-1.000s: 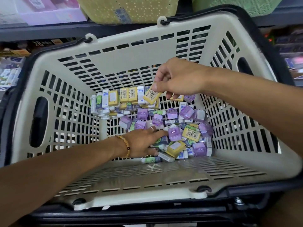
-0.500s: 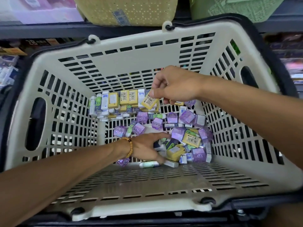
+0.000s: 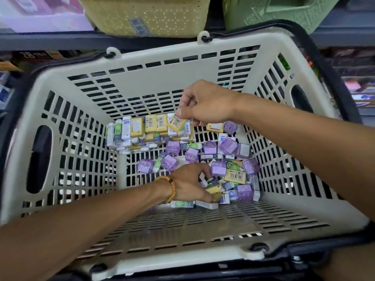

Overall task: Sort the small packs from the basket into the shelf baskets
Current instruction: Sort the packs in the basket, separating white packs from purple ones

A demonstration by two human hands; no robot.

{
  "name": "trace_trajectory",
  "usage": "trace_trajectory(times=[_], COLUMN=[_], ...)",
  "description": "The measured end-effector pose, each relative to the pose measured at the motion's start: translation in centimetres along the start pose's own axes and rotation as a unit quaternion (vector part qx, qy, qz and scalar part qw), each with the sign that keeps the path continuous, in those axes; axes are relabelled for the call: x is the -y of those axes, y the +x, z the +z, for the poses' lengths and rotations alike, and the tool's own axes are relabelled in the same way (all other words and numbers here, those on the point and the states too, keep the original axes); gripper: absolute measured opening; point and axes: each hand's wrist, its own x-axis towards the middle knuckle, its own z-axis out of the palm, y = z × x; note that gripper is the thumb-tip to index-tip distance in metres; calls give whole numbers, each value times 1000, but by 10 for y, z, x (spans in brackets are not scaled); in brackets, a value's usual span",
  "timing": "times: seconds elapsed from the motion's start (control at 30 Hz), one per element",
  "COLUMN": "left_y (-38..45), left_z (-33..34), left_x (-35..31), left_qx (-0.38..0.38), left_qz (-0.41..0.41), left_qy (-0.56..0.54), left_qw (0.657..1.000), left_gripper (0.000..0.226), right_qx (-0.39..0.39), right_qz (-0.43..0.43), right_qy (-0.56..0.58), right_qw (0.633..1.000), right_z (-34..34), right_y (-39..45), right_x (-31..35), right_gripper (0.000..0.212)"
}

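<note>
Pinching a yellow barcoded pack above the slotted cream plastic basket, the right hand gathers one colour, while the left hand curls around another yellow pack in the basket's loose pile.

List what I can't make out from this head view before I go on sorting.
- Left hand: fingertips buried among the packs; its grip on the yellow pack is uncertain.
- Yellow shelf basket and green shelf basket: cut off by the top edge, contents unseen.
- Barcode print on the right hand's pack: too small.
</note>
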Motion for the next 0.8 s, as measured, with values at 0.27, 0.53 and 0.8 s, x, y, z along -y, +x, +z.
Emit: trace_trajectory(times=[0.27, 0.53, 0.8], left_y=[0, 0, -1], left_z=[-6, -17, -8], left_x=[-12, -2, 4], left_qx=[114, 146, 109], left_qz=[148, 137, 196], left_qy=[150, 141, 299], left_qw=[971, 970, 927], left_gripper=[78, 65, 81], right_qx=[3, 5, -2], right_qz=[-3, -7, -15], right_qy=[-9, -42, -57], right_qw=[1000, 999, 998], right_z=[-2, -6, -9], right_y=[-1, -7, -10], right_x=[3, 3, 7], right_gripper=[25, 26, 18])
